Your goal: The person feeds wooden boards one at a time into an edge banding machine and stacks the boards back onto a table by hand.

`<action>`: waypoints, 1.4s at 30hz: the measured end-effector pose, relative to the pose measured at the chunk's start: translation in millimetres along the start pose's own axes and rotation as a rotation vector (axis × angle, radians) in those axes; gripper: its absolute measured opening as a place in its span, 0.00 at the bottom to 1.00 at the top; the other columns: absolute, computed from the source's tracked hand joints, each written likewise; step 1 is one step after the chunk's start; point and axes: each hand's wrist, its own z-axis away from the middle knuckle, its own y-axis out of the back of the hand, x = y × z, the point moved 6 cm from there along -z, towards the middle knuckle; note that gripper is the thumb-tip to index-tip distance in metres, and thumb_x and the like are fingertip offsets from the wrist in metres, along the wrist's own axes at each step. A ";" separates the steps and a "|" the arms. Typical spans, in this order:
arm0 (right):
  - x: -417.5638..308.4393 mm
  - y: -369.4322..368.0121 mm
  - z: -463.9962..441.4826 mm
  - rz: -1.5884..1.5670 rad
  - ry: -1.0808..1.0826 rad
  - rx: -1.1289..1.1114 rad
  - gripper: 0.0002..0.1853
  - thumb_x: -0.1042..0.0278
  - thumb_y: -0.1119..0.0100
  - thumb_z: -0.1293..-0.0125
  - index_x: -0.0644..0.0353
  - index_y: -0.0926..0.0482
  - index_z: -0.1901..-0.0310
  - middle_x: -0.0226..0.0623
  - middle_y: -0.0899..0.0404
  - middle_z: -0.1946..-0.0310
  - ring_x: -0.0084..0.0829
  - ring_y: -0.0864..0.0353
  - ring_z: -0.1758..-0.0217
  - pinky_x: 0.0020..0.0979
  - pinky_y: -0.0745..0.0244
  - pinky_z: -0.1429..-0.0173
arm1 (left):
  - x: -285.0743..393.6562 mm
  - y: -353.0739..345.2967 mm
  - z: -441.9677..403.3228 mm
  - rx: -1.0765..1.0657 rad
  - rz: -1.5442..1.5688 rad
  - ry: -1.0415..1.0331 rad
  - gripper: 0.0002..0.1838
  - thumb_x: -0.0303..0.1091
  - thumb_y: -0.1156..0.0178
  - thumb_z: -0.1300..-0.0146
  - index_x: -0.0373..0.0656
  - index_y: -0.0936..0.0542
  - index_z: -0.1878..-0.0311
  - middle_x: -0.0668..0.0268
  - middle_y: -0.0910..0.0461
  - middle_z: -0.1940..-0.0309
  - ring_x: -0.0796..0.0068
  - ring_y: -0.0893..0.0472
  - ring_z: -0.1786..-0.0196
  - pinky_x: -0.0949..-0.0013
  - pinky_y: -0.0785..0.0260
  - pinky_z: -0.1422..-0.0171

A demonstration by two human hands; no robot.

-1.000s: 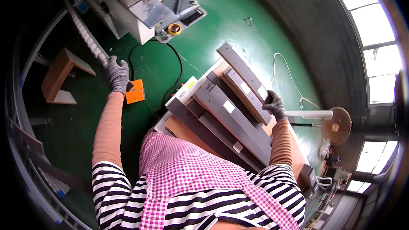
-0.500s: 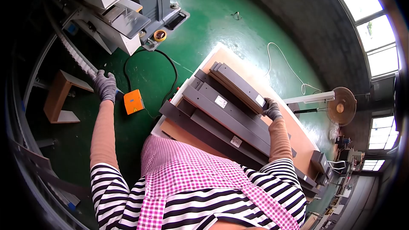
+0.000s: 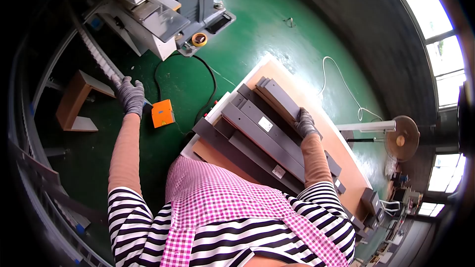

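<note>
From my head camera, a gray board (image 3: 281, 95) lies atop other gray boards on the pale-brown table (image 3: 352, 180), right of my apron (image 3: 222, 193), its long axis slanting from far left to near right. A second ago the top board jutted askew past the one below; now it lies roughly in line with it, and its white label no longer shows. The board stretches away, far left of my right hand (image 3: 306, 124), whose gloved fingers bend against its near end; whether they pinch it, I cannot tell. My left hand (image 3: 131, 100) is at the near end of a white ribbed strip (image 3: 99, 59), thumb apart from its fingers, grip unclear, near an orange box (image 3: 163, 113).
</note>
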 end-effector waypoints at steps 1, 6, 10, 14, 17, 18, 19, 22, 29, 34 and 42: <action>2.6 -4.9 -2.3 -0.005 -0.063 -0.021 0.47 0.62 0.22 0.56 0.57 0.37 0.32 0.47 0.27 0.39 0.47 0.29 0.34 0.40 0.34 0.31 | -3.4 -2.9 -1.2 0.019 0.024 -0.002 0.20 0.37 0.38 0.43 0.40 0.21 0.48 0.44 0.49 0.26 0.46 0.40 0.27 0.60 0.46 0.23; -3.5 1.0 -5.8 0.006 -0.028 -0.089 0.39 0.58 0.23 0.55 0.57 0.31 0.40 0.51 0.26 0.42 0.50 0.27 0.37 0.44 0.32 0.33 | 1.7 4.0 3.0 0.005 -0.018 0.024 0.20 0.39 0.38 0.44 0.43 0.20 0.48 0.47 0.48 0.26 0.47 0.37 0.29 0.59 0.42 0.25; -10.0 5.0 -1.6 0.050 -0.049 -0.066 0.36 0.60 0.23 0.54 0.58 0.30 0.44 0.51 0.25 0.44 0.51 0.28 0.37 0.45 0.32 0.33 | 10.7 14.3 6.1 0.004 -0.023 0.056 0.20 0.39 0.38 0.43 0.43 0.20 0.48 0.49 0.47 0.26 0.48 0.35 0.30 0.60 0.42 0.25; -11.0 5.8 -1.5 0.056 -0.081 -0.046 0.37 0.60 0.23 0.56 0.57 0.30 0.43 0.51 0.25 0.43 0.52 0.28 0.37 0.45 0.32 0.32 | 10.4 12.8 7.0 0.019 -0.053 0.047 0.20 0.39 0.38 0.43 0.43 0.20 0.47 0.49 0.46 0.26 0.49 0.36 0.29 0.60 0.41 0.25; -6.3 0.0 -8.1 0.063 -0.087 -0.061 0.38 0.59 0.22 0.57 0.57 0.30 0.43 0.51 0.25 0.43 0.51 0.28 0.37 0.44 0.32 0.32 | 14.5 18.6 8.0 0.023 -0.068 0.041 0.20 0.39 0.38 0.43 0.43 0.20 0.47 0.50 0.46 0.26 0.49 0.35 0.30 0.60 0.40 0.26; -5.8 -0.3 -8.0 0.069 -0.096 -0.064 0.38 0.59 0.22 0.57 0.57 0.30 0.43 0.51 0.26 0.43 0.51 0.28 0.36 0.44 0.32 0.32 | 15.7 19.8 8.9 0.018 -0.069 0.045 0.20 0.39 0.38 0.43 0.43 0.20 0.47 0.50 0.46 0.26 0.48 0.35 0.30 0.60 0.40 0.26; -5.0 0.4 -8.2 0.075 -0.105 -0.066 0.38 0.59 0.22 0.57 0.56 0.30 0.43 0.51 0.26 0.42 0.50 0.28 0.36 0.44 0.32 0.32 | 16.4 20.6 8.9 0.014 -0.070 0.050 0.20 0.40 0.38 0.43 0.43 0.20 0.47 0.50 0.46 0.26 0.48 0.34 0.31 0.60 0.40 0.26; -7.8 3.1 -7.5 0.088 -0.137 -0.145 0.40 0.60 0.22 0.56 0.56 0.32 0.40 0.51 0.28 0.40 0.49 0.30 0.34 0.43 0.33 0.31 | 13.8 17.7 9.0 0.006 -0.028 0.064 0.20 0.40 0.38 0.43 0.43 0.20 0.47 0.51 0.47 0.25 0.47 0.32 0.33 0.59 0.38 0.28; -9.9 5.8 -9.8 0.154 -0.054 -0.147 0.60 0.51 0.18 0.60 0.57 0.46 0.27 0.48 0.34 0.33 0.48 0.37 0.28 0.42 0.40 0.26 | 8.2 9.5 8.9 0.028 0.013 0.085 0.20 0.39 0.40 0.43 0.42 0.21 0.48 0.54 0.50 0.24 0.48 0.32 0.34 0.60 0.36 0.30; -27.5 20.7 -19.6 0.110 -0.003 -0.053 0.62 0.45 0.21 0.58 0.60 0.49 0.26 0.51 0.38 0.31 0.48 0.41 0.26 0.42 0.43 0.25 | 10.0 12.3 9.3 0.015 -0.014 0.096 0.21 0.40 0.40 0.43 0.43 0.21 0.46 0.55 0.50 0.24 0.49 0.32 0.35 0.58 0.35 0.30; -76.8 37.8 -43.1 0.021 0.236 0.087 0.53 0.44 0.28 0.49 0.63 0.45 0.28 0.55 0.36 0.33 0.51 0.37 0.29 0.42 0.41 0.26 | 12.6 17.7 10.2 -0.018 -0.053 0.116 0.20 0.41 0.40 0.42 0.44 0.20 0.47 0.58 0.50 0.24 0.51 0.33 0.34 0.59 0.34 0.31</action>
